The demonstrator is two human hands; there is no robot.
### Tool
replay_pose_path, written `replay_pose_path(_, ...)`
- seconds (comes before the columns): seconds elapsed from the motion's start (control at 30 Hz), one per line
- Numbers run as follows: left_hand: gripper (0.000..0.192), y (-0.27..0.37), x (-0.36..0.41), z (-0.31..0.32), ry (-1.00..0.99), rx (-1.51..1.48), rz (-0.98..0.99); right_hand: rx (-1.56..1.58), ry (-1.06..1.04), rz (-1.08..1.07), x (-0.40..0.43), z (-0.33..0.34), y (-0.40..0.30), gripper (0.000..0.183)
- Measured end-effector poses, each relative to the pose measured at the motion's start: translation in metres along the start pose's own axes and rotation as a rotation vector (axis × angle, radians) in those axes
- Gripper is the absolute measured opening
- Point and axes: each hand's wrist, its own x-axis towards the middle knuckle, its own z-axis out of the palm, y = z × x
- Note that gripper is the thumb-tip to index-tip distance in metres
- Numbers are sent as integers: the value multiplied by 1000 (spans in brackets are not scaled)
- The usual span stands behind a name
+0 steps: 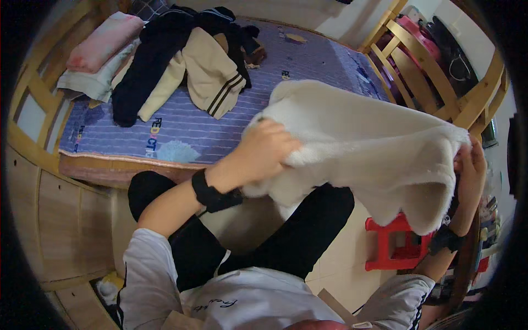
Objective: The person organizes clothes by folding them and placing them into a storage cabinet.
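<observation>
A fluffy white fleece cloth or garment (346,136) is stretched between my two hands, above my lap and the bed's near edge. My left hand (268,148) grips its left end, fingers curled into the pile. At the far right, my right hand (470,159) clutches the other end by a corner, its fingertips partly hidden by the fabric. Folds hang down below, over my right knee. Each wrist wears a black band. Beyond lies a pile of clothes on the bed: a dark navy garment (154,62) and a beige one with dark stripes (212,70).
A blue patterned mattress cover (214,144) spreads over the wooden-framed bed. Folded pink bedding (105,41) rests at its left end. A red plastic stool (375,247) stands on the floor at right. Wooden drawers (57,222) are at left, a slatted bed rail (425,70) at right.
</observation>
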Motion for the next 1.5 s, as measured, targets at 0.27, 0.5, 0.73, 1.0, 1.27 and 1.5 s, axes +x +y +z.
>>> replay_pose_path(0.27,33,19,7,-21,218,-1368,-492,302,-90,-112,77,33,9,32)
replay_pose_path(0.5,43,-78,-28,-105,1149,-1631,-636,668,-502,-477,66,175,-56,61)
replay_pose_path(0.73,21,-164,-165,-74,1170,-1205,-1444,208,-858,-149,14,263,27,53)
replay_pose_path(1.0,38,-144,-114,-59,273,-739,-1010,-195,-766,129,-77,305,119,82)
replay_pose_path(1.27,43,-166,-89,13,-304,-275,-680,1081,-1070,1135,-125,293,102,65)
replay_pose_path(1.5,43,-184,-83,12,-97,-167,-715,1084,-644,671,-41,253,79,46)
